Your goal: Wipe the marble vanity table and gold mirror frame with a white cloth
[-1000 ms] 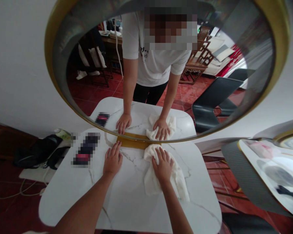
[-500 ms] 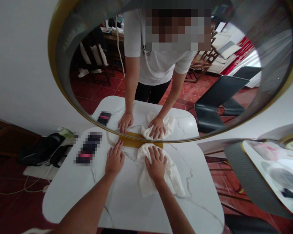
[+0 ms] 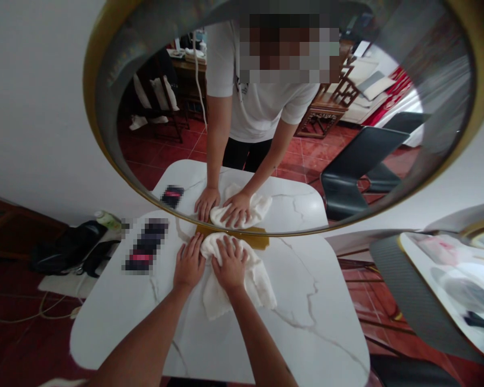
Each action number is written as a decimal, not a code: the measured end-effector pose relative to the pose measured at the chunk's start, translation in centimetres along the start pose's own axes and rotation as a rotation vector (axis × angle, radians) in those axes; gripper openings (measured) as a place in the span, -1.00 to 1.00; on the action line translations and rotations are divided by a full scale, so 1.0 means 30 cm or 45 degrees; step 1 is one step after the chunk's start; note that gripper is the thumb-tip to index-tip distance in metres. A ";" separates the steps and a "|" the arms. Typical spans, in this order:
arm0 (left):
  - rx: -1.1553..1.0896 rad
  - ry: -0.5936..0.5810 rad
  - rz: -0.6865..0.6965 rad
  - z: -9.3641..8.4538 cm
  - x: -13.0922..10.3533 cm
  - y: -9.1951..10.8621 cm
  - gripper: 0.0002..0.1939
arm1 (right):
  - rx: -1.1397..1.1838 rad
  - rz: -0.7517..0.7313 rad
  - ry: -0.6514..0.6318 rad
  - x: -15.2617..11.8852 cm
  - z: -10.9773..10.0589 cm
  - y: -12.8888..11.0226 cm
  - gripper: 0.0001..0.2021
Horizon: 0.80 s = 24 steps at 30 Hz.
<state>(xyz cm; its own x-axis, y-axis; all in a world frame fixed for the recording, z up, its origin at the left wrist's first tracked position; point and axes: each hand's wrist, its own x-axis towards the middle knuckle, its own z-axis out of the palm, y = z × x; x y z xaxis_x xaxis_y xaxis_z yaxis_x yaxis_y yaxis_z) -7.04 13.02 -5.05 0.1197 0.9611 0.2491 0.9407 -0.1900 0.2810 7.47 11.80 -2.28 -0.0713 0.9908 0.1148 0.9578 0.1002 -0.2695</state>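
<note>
Centre frame, my right fingers [image 3: 228, 248] lie spread on the white cloth [image 3: 262, 287] atop the counter [image 3: 306, 344]; my left fingers [image 3: 190, 249], nearly together, rest flat just left.

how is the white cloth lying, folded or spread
Loosely spread: the white cloth bunches under the right hand, its rumpled edges fanning out over the table.

The right hand [image 3: 230, 269] lies with spread fingers [image 3: 229, 248] upon the white cloth [image 3: 261, 285], on the marbled worktop [image 3: 306, 344]. Just left of this cloth, the left hand [image 3: 189, 266] rests flat; beyond the cloth stands a gold-rimmed mirror [image 3: 302, 153].
</note>
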 end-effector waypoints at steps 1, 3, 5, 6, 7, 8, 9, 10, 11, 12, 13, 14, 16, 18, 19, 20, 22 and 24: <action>-0.003 0.003 0.000 -0.001 0.000 0.001 -0.40 | 0.001 0.000 0.001 -0.001 -0.003 0.004 -0.51; -0.009 0.011 -0.003 -0.003 0.001 0.002 -0.41 | 0.000 0.011 0.008 -0.005 -0.010 0.017 -0.51; -0.014 0.015 -0.003 -0.004 0.001 0.003 -0.41 | -0.012 0.040 0.024 -0.013 -0.018 0.037 -0.51; -0.013 0.017 -0.003 -0.004 0.002 0.003 -0.41 | -0.021 0.060 0.033 -0.018 -0.022 0.051 -0.51; -0.012 0.018 -0.002 -0.004 0.002 0.004 -0.41 | -0.033 0.083 0.043 -0.023 -0.027 0.068 -0.51; -0.009 0.020 -0.003 -0.003 0.002 0.004 -0.41 | -0.045 0.109 0.052 -0.030 -0.032 0.088 -0.51; -0.006 0.023 -0.005 -0.003 0.002 0.004 -0.41 | -0.060 0.137 0.060 -0.037 -0.038 0.111 -0.51; -0.004 0.028 -0.007 -0.002 0.002 0.004 -0.41 | -0.077 0.167 0.067 -0.045 -0.043 0.137 -0.52; -0.002 0.031 -0.008 -0.001 0.002 0.005 -0.41 | -0.096 0.198 0.073 -0.053 -0.050 0.164 -0.52; -0.001 0.034 -0.007 0.000 0.002 0.005 -0.41 | -0.115 0.231 0.078 -0.060 -0.056 0.192 -0.52; -0.001 0.037 -0.006 0.000 0.002 0.005 -0.41 | -0.134 0.264 0.085 -0.068 -0.062 0.220 -0.52; -0.001 0.039 -0.006 0.001 0.002 0.005 -0.42 | -0.149 0.298 0.093 -0.076 -0.068 0.246 -0.53; 0.001 0.044 -0.010 0.002 0.001 0.004 -0.42 | -0.170 0.365 0.110 -0.088 -0.078 0.287 -0.54; 0.007 0.047 -0.014 0.003 0.000 0.002 -0.42 | -0.181 0.417 0.123 -0.097 -0.083 0.310 -0.54; 0.010 0.046 -0.014 0.003 0.000 0.001 -0.42 | -0.185 0.434 0.125 -0.099 -0.085 0.313 -0.54; 0.013 0.044 -0.011 0.004 0.000 0.001 -0.41 | -0.189 0.447 0.127 -0.100 -0.085 0.312 -0.54; 0.012 0.042 -0.004 0.006 0.000 0.000 -0.41 | -0.197 0.465 0.127 -0.099 -0.081 0.296 -0.54; 0.007 0.045 -0.004 0.008 0.001 0.000 -0.40 | -0.196 0.463 0.121 -0.093 -0.074 0.268 -0.53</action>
<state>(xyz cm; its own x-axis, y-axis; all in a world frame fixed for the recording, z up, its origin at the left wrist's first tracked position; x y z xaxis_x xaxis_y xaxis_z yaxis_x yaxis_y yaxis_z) -6.96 13.11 -5.26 0.1051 0.9539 0.2810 0.9429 -0.1854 0.2767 15.98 9.63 -2.64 0.2993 0.9455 0.1282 0.9467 -0.2775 -0.1635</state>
